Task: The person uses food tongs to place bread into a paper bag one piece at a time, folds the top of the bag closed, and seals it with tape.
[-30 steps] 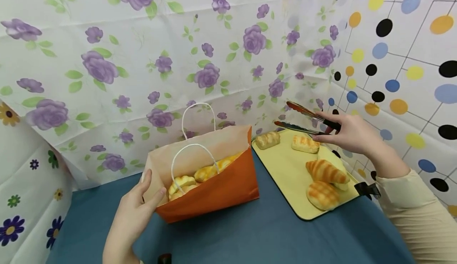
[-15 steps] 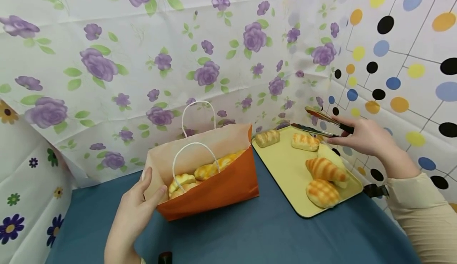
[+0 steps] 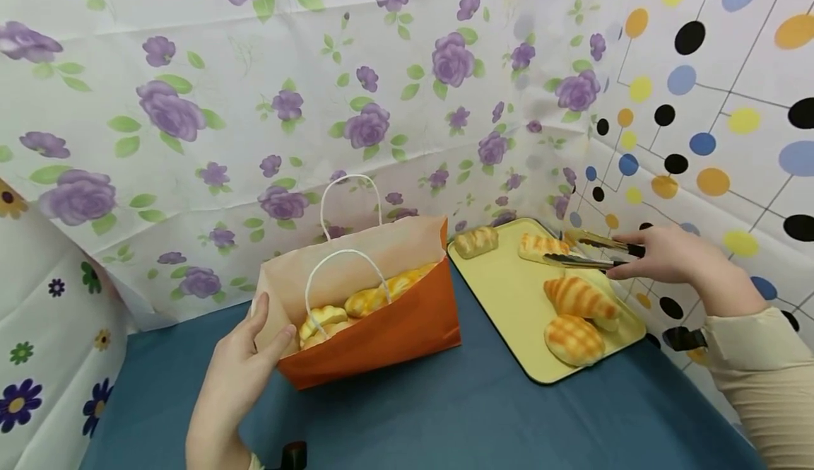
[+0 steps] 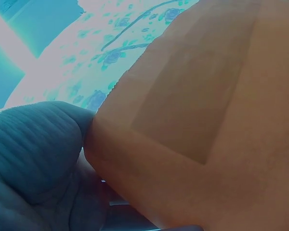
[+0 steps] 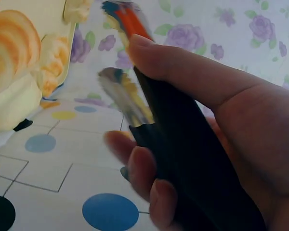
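Observation:
My left hand [image 3: 235, 371] grips the left end of an orange paper bag [image 3: 381, 343], its rim between thumb and fingers. Inside the bag, under white handles, lie a yellow bread roll [image 3: 324, 320] and a longer loaf [image 3: 381, 295]. My right hand [image 3: 683, 265] holds black-handled tongs [image 5: 178, 130], arms spread apart with nothing between them. The tong tips hang over the back right of a yellow tray [image 3: 502, 304], near a small loaf [image 3: 534, 245]. A croissant [image 3: 579, 297] overlaps a pale bread [image 5: 14, 101], and a round checked bun [image 3: 574, 341] is in front.
Another small loaf [image 3: 475, 242] sits in the tray's back left corner. A blue cloth [image 3: 413, 413] covers the table. Flower-printed sheeting [image 3: 407, 131] hangs behind, and a dotted sheet [image 3: 718, 138] stands close along the right side.
My right hand has moved right and down with the tongs, bringing their tips lower over the tray's back right. My left hand and the bag have stayed in place.

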Available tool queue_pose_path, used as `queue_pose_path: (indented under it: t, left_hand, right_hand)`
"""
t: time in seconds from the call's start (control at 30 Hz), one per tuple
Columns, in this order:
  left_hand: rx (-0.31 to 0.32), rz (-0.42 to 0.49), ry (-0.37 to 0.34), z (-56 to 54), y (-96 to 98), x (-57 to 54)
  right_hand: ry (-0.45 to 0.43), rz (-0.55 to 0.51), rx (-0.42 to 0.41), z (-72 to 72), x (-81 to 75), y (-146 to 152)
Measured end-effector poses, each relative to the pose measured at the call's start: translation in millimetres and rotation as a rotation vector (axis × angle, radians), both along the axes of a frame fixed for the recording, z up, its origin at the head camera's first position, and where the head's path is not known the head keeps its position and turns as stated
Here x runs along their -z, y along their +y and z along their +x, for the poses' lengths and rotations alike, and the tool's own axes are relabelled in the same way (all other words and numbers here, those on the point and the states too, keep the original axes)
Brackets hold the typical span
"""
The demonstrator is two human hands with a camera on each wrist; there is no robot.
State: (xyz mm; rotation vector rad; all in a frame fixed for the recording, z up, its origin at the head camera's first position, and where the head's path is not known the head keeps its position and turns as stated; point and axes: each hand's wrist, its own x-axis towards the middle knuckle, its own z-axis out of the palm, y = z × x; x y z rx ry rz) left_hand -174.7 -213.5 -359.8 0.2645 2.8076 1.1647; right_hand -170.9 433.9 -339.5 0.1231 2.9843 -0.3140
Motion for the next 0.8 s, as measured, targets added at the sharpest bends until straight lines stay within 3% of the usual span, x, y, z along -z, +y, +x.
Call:
queue_pose_path:
  t: [0.3,0.5,0.63,0.8]
  left_hand:
    - [0.005,0.005,0.009,-1.1,-0.7,3.7]
    - [0.007,-0.001,0.015,0.1,-0.9,3.5]
    - [0.004,-0.008,0.009,1.2,-0.9,3.9]
    - [0.003,0.004,0.001,2.2,-0.1,4.9]
  right_hand:
    - [-0.132,0.003,-0.014,7.2,2.2,3]
    - [-0.171,0.056,-0.034,9.1,2.4,-3]
    - [-0.148,0.11,-0.021,10.8,8.1,-14]
    - [-0.059,0.141,-0.009,12.8,26.9,-29]
